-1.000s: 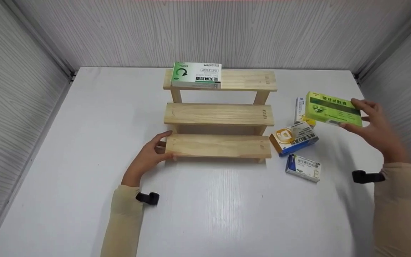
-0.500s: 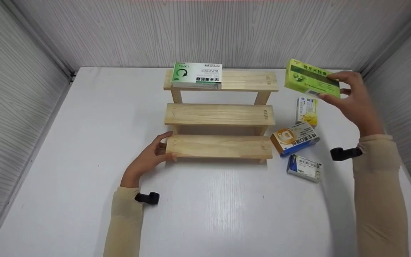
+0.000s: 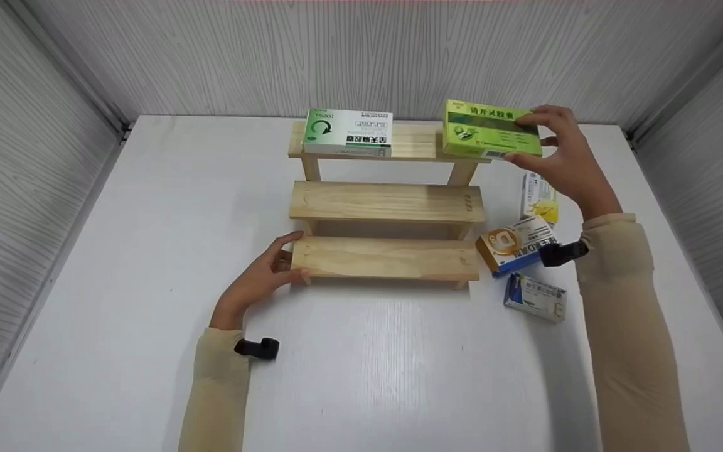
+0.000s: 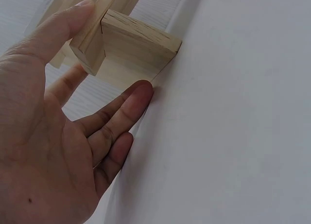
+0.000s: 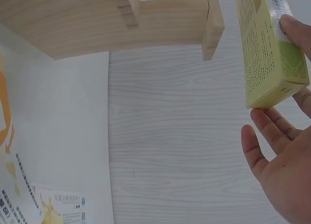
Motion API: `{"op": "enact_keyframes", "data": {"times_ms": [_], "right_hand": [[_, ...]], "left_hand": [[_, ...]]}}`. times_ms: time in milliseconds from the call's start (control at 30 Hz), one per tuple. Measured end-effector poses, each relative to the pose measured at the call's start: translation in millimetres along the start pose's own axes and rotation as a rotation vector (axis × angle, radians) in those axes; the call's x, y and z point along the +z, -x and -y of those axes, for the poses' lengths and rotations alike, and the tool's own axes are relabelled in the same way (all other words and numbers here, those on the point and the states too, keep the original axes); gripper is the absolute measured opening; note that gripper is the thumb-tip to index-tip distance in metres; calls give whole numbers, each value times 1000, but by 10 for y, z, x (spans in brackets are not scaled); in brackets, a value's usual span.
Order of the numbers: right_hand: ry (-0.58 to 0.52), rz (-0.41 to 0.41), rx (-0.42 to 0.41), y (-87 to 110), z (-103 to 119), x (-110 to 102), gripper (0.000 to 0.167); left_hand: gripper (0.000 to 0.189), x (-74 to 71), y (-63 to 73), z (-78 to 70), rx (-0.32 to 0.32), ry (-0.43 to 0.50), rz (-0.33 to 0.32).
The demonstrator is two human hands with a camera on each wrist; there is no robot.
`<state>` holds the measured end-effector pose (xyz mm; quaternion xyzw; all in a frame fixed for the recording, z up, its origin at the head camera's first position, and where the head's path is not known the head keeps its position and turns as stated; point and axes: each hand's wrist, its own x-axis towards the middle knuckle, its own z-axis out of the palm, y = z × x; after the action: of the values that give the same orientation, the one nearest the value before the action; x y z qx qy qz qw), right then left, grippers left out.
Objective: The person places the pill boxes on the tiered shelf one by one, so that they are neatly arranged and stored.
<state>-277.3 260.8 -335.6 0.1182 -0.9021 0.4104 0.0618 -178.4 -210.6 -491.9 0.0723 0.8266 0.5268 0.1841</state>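
Observation:
A three-tier wooden step rack point(image 3: 386, 257) stands on the table. My left hand point(image 3: 258, 276) grips the left end of its lowest step; in the left wrist view the thumb point(image 4: 58, 32) lies on the board's edge, with the other fingers lower beside the leg. At the right end of the top step, my right hand point(image 3: 562, 154) holds a green medicine box point(image 3: 490, 129) between thumb and fingers. The right wrist view shows the box's side point(image 5: 265, 49) apart from the wood. On the top step's left half lies a white-and-green medicine box point(image 3: 349, 132).
Right of the rack, several medicine boxes lie on the white table point(image 3: 117, 251): a yellow-and-white box point(image 3: 540, 198), an orange-and-blue D3 box point(image 3: 512, 245) partly behind the wrist camera, and a blue-and-white box point(image 3: 536, 298). A grey wood-grain wall point(image 3: 361, 56) rises behind.
My right hand has carried the green box up and leftwards, from above the loose boxes to the top step's right end. The left hand has stayed on the rack.

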Motion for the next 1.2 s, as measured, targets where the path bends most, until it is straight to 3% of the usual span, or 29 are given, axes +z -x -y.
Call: {"op": "enact_keyframes", "data": {"times_ms": [667, 1000, 1200], "right_hand": [[-4, 111, -39, -232, 290, 433, 59], [-16, 90, 16, -282, 264, 527, 59], [-31, 96, 35, -300, 241, 552, 59]], "left_hand": [[76, -28, -30, -27, 16, 3, 12], [73, -18, 134, -333, -24, -40, 16], [75, 3, 64, -147, -13, -23, 9]]}}
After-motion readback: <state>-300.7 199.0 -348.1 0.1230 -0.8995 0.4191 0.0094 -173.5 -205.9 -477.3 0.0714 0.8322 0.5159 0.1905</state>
